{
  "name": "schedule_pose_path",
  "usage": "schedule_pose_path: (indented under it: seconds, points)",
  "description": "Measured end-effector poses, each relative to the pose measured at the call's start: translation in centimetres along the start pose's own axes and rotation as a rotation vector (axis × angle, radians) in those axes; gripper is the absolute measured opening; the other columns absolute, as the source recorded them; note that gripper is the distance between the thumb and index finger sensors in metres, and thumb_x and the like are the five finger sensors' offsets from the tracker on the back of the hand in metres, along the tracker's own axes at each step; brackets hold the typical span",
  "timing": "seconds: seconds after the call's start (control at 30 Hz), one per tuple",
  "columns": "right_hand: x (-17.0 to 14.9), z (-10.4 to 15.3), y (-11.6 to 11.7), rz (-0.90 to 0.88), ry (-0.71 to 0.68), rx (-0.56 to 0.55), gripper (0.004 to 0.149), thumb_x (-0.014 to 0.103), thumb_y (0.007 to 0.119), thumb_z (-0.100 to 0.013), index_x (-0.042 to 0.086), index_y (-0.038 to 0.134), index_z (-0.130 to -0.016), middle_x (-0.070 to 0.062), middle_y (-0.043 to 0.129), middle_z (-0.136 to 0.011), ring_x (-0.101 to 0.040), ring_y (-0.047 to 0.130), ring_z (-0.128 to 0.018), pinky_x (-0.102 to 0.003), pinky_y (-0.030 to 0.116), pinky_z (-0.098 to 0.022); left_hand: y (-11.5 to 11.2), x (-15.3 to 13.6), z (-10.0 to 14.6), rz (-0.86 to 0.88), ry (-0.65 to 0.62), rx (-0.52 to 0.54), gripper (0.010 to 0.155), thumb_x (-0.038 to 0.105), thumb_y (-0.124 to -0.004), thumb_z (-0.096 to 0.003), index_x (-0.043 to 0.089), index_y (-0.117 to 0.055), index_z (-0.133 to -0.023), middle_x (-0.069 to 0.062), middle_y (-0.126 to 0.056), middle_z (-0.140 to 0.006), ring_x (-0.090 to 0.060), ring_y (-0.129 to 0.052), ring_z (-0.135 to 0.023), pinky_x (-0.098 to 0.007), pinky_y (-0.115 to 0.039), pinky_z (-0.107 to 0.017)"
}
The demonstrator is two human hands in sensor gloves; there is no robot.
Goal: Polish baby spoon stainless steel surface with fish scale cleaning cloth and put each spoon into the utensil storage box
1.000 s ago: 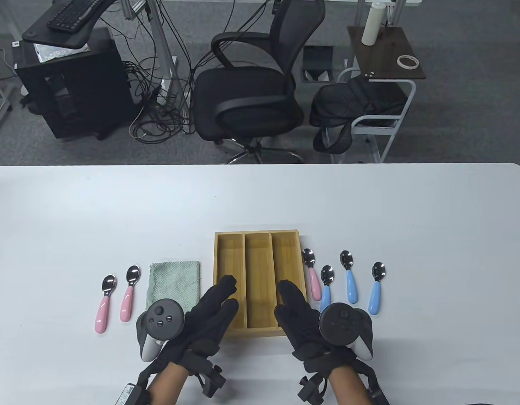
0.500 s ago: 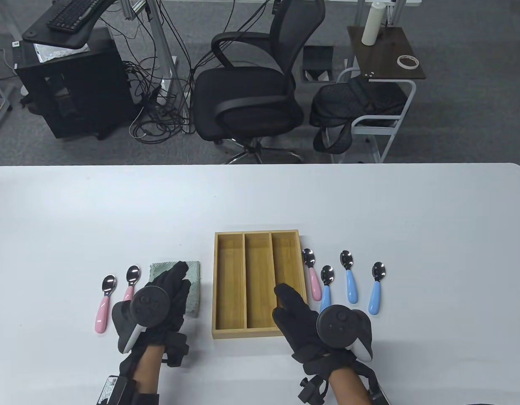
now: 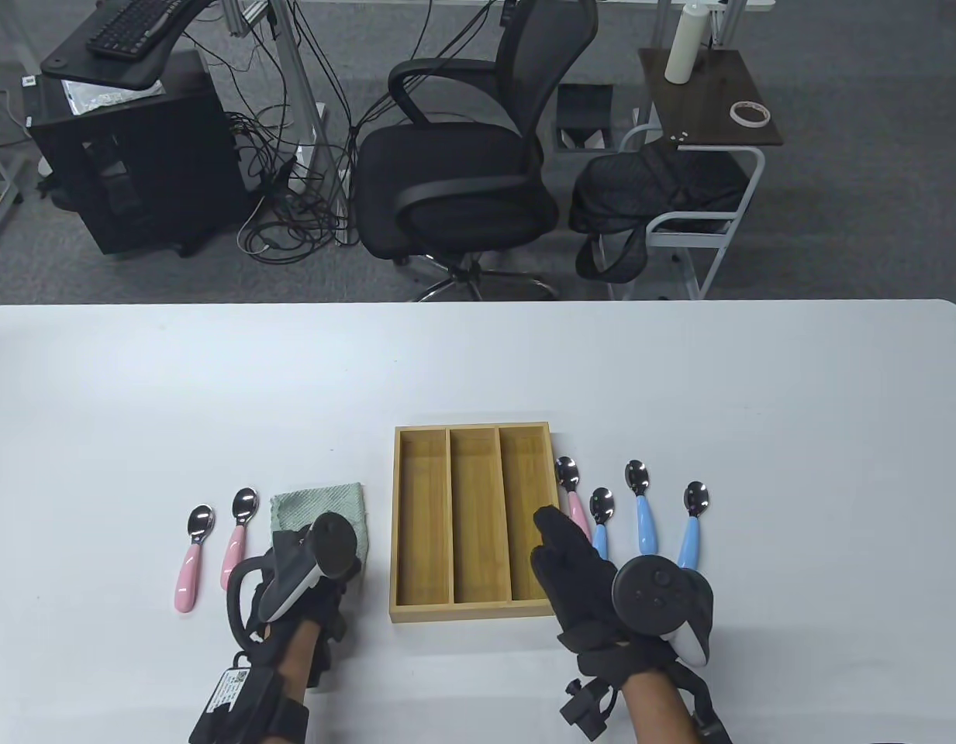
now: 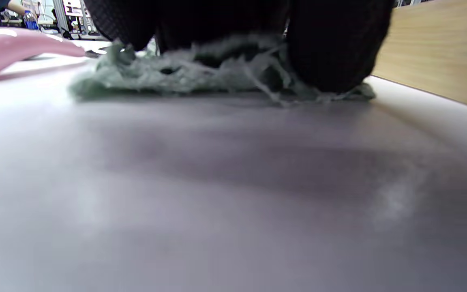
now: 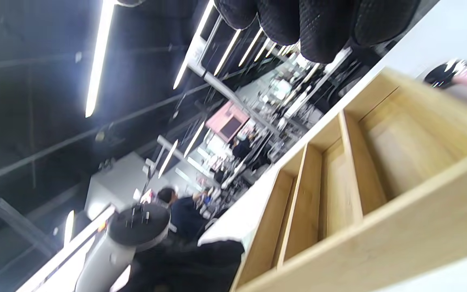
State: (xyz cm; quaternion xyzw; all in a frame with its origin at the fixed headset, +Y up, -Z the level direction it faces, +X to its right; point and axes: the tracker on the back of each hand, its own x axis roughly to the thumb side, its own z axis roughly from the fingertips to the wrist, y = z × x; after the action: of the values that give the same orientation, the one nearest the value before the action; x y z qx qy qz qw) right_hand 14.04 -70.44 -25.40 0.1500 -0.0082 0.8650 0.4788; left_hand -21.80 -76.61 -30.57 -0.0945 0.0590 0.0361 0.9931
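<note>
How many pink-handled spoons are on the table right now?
3. Two lie left of the green cloth: one farthest left, one beside the cloth. The third lies right of the wooden box, partly under the right hand.

Beyond the white table point(image 3: 478, 364): black office chair point(image 3: 454, 170) on grey carpet; dark cabinet point(image 3: 129, 163) at left with keyboard point(image 3: 132, 27) on top, tangled cables point(image 3: 291, 194) beside it. At right, small brown side table point(image 3: 710, 97) bearing white cylinder point(image 3: 685, 43) and tape roll point(image 3: 750, 112); black bag point(image 3: 656, 194) below.
</note>
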Motion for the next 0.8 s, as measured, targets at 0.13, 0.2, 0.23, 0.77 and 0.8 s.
schedule_pose_path:
  seconds: [0.13,0.2,0.23,0.77,0.8]
  points:
    - [-1.5,0.3,-3.5,0.000,0.064,-0.157,0.063,0.049,0.049,-0.068,0.003,0.042,-0.112,-0.027,0.054,-0.111,-0.050,0.071,-0.094,-0.063,0.064,-0.067,0.2,-0.4,-0.1,-0.007,0.023,-0.007,0.050,0.036,-0.083,-0.0566,0.016,-0.074,-0.101,-0.002,-0.083,-0.090,-0.029,-0.088,-0.080,-0.056,-0.073,-0.063]
    - [-2.5,0.5,-5.0,0.031,0.115,-0.227,0.058,0.046,0.053,-0.068,0.006,0.049,-0.110,-0.023,0.063,-0.108,-0.044,0.080,-0.090,-0.057,0.070,-0.066,0.3,-0.8,-0.1,0.047,0.035,-0.033,0.046,0.034,-0.081,-0.0578,0.017,-0.076,-0.100,-0.002,-0.083,-0.089,-0.030,-0.087,-0.079,-0.057,-0.072,-0.063]
    - [-2.9,0.6,-5.5,0.042,0.143,-0.261,0.056,0.045,0.055,-0.068,0.007,0.052,-0.108,-0.022,0.067,-0.105,-0.041,0.084,-0.086,-0.055,0.073,-0.064,0.3,-1.0,-0.1,0.069,0.037,-0.033,0.045,0.034,-0.081,-0.0583,0.017,-0.076,-0.100,-0.003,-0.083,-0.089,-0.031,-0.086,-0.079,-0.058,-0.072,-0.062]
    - [-11.1,-1.6,-6.6,0.610,0.789,-0.307,0.065,0.047,0.069,-0.064,-0.003,0.058,-0.105,-0.038,0.048,-0.106,-0.063,0.059,-0.089,-0.073,0.053,-0.062,3.8,-2.4,3.5,1.476,-0.389,-0.152,0.043,0.034,-0.072,-0.0627,0.016,-0.069,-0.102,-0.014,-0.075,-0.105,-0.041,-0.080,-0.092,-0.061,-0.067,-0.065]
    - [-11.3,-1.7,-6.4,0.641,0.805,-0.293,0.065,0.047,0.069,-0.064,-0.004,0.059,-0.104,-0.039,0.046,-0.107,-0.065,0.056,-0.089,-0.074,0.051,-0.062,3.7,-2.1,3.5,1.488,-0.395,-0.165,0.044,0.034,-0.072,-0.0628,0.016,-0.068,-0.102,-0.013,-0.076,-0.104,-0.041,-0.080,-0.092,-0.061,-0.067,-0.065]
